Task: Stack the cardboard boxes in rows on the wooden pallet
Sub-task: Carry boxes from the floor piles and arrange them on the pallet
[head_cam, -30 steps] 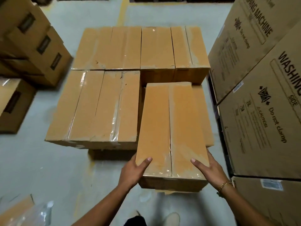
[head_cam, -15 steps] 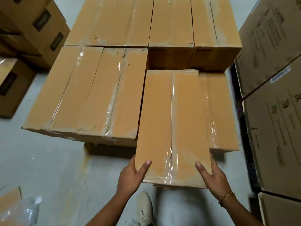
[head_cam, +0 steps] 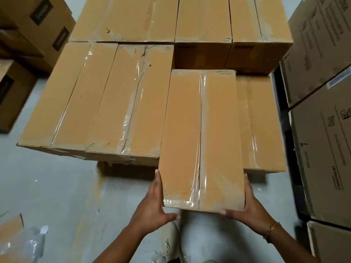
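I hold a long taped cardboard box (head_cam: 201, 139) by its near end. My left hand (head_cam: 154, 207) grips its near left corner, thumb along the side. My right hand (head_cam: 247, 205), with a gold bracelet on the wrist, grips the near right corner. The box lies lengthwise partly over a lower box (head_cam: 264, 120) at the front right of the stack, its far end near the back row (head_cam: 203, 21). A wide block of taped boxes (head_cam: 95, 99) sits level beside it on the left. The wooden pallet (head_cam: 121, 168) shows only as a dark strip under the boxes.
Large printed washing-machine cartons (head_cam: 322, 76) wall off the right side. More brown cartons (head_cam: 32, 29) are piled at the left. Crumpled plastic wrap (head_cam: 20, 245) lies on the grey floor at lower left. My shoe (head_cam: 171, 240) stands just before the pallet.
The stack has come closer and the held box sits further in over the lower box. Both thumbs have slid off the box's top to its sides.
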A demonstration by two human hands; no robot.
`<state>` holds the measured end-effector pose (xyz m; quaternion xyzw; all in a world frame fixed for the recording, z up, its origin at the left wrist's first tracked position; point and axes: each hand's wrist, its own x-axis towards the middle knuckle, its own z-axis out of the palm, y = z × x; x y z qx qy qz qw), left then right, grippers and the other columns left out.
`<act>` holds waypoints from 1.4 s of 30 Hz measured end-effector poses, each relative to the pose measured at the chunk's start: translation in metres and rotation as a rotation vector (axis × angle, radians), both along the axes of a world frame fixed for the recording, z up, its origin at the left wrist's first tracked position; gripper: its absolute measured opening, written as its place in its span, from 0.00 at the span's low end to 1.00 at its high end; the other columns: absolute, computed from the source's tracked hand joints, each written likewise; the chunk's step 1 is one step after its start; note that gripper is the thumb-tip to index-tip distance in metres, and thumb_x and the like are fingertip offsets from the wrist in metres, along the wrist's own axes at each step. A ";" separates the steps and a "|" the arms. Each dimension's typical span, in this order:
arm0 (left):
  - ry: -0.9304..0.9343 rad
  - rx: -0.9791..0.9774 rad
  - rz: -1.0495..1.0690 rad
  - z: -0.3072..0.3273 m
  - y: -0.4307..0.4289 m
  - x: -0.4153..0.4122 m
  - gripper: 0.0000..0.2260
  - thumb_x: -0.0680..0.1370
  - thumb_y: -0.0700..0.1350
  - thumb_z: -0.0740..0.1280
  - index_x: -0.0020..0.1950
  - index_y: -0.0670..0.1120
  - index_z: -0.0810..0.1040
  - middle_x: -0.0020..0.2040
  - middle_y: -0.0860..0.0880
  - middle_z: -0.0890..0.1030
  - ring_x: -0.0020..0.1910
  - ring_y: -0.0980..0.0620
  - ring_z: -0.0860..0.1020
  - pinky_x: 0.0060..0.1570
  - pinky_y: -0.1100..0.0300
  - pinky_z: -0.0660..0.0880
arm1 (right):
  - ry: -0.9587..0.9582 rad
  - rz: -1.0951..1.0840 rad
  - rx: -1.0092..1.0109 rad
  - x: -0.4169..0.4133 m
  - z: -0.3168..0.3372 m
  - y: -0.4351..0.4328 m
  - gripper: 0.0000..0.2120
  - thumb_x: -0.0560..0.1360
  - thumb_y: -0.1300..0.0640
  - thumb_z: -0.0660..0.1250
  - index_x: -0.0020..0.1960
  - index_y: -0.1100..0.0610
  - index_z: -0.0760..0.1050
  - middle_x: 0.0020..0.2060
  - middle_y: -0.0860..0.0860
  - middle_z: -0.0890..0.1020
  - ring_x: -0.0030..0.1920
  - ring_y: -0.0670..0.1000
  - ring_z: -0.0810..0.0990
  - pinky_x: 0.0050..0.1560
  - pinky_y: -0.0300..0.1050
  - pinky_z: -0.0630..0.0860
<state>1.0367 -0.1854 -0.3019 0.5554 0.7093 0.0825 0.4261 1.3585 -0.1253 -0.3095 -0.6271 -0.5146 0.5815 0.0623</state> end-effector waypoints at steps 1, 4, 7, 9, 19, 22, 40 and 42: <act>0.035 0.015 -0.012 -0.003 -0.001 -0.001 0.66 0.66 0.64 0.78 0.75 0.60 0.21 0.83 0.56 0.50 0.74 0.50 0.69 0.62 0.58 0.73 | 0.006 0.022 0.005 0.001 -0.001 -0.004 0.75 0.52 0.34 0.84 0.77 0.37 0.30 0.74 0.40 0.64 0.73 0.46 0.68 0.73 0.48 0.66; 0.097 0.056 -0.002 -0.008 -0.001 -0.002 0.61 0.70 0.62 0.75 0.78 0.57 0.25 0.82 0.54 0.56 0.71 0.50 0.71 0.59 0.58 0.74 | -0.028 0.092 0.063 0.001 -0.005 -0.014 0.74 0.53 0.34 0.83 0.75 0.35 0.27 0.78 0.41 0.57 0.75 0.46 0.63 0.74 0.49 0.65; 0.211 0.073 -0.033 -0.011 -0.002 -0.003 0.58 0.69 0.68 0.72 0.82 0.52 0.33 0.79 0.51 0.62 0.73 0.50 0.66 0.65 0.54 0.72 | -0.140 0.120 0.159 -0.003 -0.009 -0.019 0.70 0.60 0.43 0.82 0.73 0.32 0.25 0.78 0.45 0.59 0.72 0.52 0.69 0.67 0.48 0.71; 0.372 0.140 -0.062 -0.011 -0.002 -0.004 0.56 0.67 0.75 0.65 0.83 0.48 0.45 0.76 0.47 0.66 0.71 0.47 0.66 0.68 0.50 0.68 | -0.195 0.110 0.206 -0.005 -0.011 -0.020 0.67 0.65 0.48 0.81 0.74 0.35 0.26 0.76 0.48 0.66 0.68 0.56 0.74 0.61 0.48 0.75; 0.565 0.207 -0.235 -0.014 0.025 -0.019 0.61 0.63 0.83 0.58 0.83 0.43 0.53 0.84 0.44 0.47 0.83 0.44 0.44 0.77 0.38 0.52 | -0.244 0.064 0.240 -0.004 -0.011 -0.002 0.63 0.61 0.45 0.81 0.78 0.34 0.36 0.70 0.48 0.74 0.63 0.57 0.77 0.58 0.54 0.78; 0.583 0.206 -0.275 -0.013 0.038 -0.021 0.60 0.64 0.83 0.56 0.83 0.43 0.51 0.84 0.45 0.46 0.83 0.44 0.44 0.77 0.36 0.52 | -0.253 0.069 0.236 -0.007 -0.010 0.011 0.63 0.62 0.44 0.80 0.78 0.35 0.35 0.69 0.49 0.74 0.62 0.58 0.77 0.57 0.54 0.78; 0.696 0.320 -0.383 -0.014 0.113 -0.040 0.57 0.62 0.79 0.64 0.79 0.41 0.63 0.76 0.44 0.66 0.65 0.40 0.70 0.54 0.44 0.72 | -0.431 0.177 0.263 -0.015 -0.009 0.086 0.65 0.62 0.39 0.79 0.77 0.38 0.29 0.74 0.49 0.71 0.67 0.58 0.75 0.58 0.52 0.77; 0.701 0.327 -0.373 -0.013 0.119 -0.041 0.58 0.62 0.80 0.63 0.80 0.41 0.62 0.73 0.44 0.67 0.63 0.41 0.71 0.53 0.45 0.72 | -0.438 0.183 0.260 -0.017 -0.008 0.095 0.65 0.63 0.40 0.79 0.78 0.41 0.30 0.74 0.50 0.70 0.67 0.58 0.75 0.59 0.50 0.75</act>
